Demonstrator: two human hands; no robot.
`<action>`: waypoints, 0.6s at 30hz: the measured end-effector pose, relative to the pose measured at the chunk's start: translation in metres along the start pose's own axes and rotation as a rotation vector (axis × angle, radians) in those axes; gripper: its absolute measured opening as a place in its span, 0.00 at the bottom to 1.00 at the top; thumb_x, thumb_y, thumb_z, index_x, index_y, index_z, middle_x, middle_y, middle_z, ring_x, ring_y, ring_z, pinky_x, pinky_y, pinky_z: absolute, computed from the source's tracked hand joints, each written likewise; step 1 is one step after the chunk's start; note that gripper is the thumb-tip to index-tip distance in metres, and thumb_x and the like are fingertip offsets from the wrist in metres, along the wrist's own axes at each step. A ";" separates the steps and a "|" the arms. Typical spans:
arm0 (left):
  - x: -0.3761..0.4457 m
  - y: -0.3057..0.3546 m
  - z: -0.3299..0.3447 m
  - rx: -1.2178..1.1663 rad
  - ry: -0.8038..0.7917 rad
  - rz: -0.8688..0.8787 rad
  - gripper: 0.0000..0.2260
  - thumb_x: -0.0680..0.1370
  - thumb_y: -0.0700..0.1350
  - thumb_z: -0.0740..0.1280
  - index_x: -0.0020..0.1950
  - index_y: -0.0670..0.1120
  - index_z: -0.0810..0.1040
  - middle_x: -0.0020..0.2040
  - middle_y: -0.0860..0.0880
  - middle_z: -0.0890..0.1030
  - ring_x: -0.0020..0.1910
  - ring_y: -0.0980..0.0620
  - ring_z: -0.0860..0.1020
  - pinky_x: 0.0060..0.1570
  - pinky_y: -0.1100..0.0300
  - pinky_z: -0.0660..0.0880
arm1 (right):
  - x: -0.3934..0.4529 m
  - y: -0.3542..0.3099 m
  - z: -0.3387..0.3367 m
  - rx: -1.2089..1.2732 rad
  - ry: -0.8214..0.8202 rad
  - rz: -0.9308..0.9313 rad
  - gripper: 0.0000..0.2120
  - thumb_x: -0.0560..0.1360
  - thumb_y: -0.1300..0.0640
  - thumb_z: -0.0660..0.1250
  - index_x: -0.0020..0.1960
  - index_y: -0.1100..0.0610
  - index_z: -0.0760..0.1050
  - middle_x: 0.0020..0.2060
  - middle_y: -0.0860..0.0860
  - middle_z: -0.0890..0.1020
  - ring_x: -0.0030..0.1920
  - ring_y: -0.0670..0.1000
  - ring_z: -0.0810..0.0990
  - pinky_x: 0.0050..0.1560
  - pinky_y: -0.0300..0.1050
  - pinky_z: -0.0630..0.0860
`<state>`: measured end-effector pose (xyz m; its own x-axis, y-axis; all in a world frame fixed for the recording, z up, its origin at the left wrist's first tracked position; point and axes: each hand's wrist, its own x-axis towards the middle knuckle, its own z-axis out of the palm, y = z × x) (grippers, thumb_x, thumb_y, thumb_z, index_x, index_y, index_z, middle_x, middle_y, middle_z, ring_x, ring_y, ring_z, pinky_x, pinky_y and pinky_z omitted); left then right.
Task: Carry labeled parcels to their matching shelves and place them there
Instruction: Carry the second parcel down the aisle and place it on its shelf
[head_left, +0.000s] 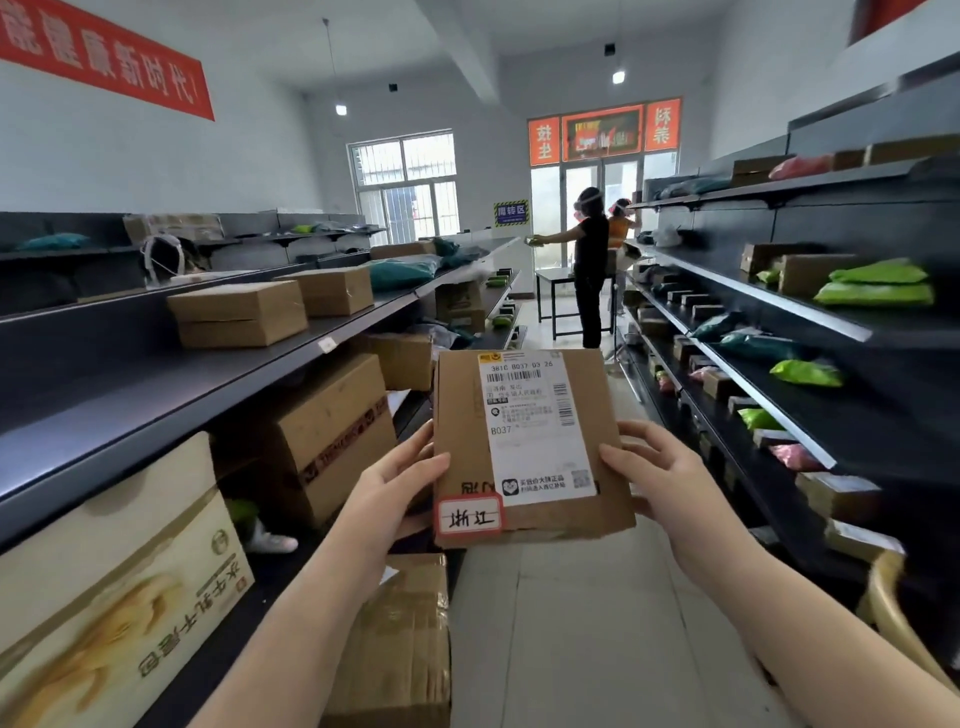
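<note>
At lower centre of the frame, a labeled cardboard parcel (530, 447) is gripped at its side edges by the curled fingers of the left hand (395, 483) and right hand (660, 478).

Single head-worn wide view, looking forward and slightly down the aisle floor (587, 597), close above a held parcel (524, 447), shelves (156, 384) on both sides

parcel (530, 447) label B037, sticker 浙江
</note>
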<state>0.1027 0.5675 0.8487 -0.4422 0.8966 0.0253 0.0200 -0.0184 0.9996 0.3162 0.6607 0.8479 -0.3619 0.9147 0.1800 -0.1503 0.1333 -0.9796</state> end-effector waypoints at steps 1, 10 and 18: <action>0.007 0.000 0.004 -0.003 -0.016 -0.004 0.19 0.76 0.46 0.64 0.64 0.63 0.67 0.56 0.48 0.81 0.47 0.48 0.82 0.49 0.47 0.78 | 0.006 0.001 -0.003 -0.004 0.013 0.001 0.09 0.75 0.60 0.64 0.54 0.52 0.73 0.45 0.47 0.82 0.44 0.47 0.80 0.39 0.41 0.75; 0.091 -0.014 0.022 -0.050 -0.155 -0.051 0.22 0.74 0.45 0.66 0.67 0.57 0.70 0.57 0.47 0.82 0.52 0.48 0.81 0.47 0.53 0.78 | 0.062 0.020 -0.020 -0.035 0.123 0.031 0.08 0.75 0.59 0.65 0.51 0.48 0.74 0.45 0.47 0.82 0.46 0.49 0.81 0.42 0.44 0.78; 0.187 -0.016 0.034 -0.001 -0.295 -0.055 0.23 0.74 0.50 0.66 0.69 0.56 0.68 0.55 0.48 0.82 0.53 0.47 0.81 0.50 0.52 0.78 | 0.124 0.036 -0.024 -0.080 0.256 0.071 0.11 0.75 0.55 0.64 0.57 0.51 0.75 0.50 0.52 0.83 0.47 0.51 0.81 0.41 0.45 0.75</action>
<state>0.0502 0.7500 0.8370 -0.1625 0.9862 -0.0327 0.0023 0.0335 0.9994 0.2882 0.7876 0.8329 -0.1228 0.9881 0.0922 -0.0560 0.0858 -0.9947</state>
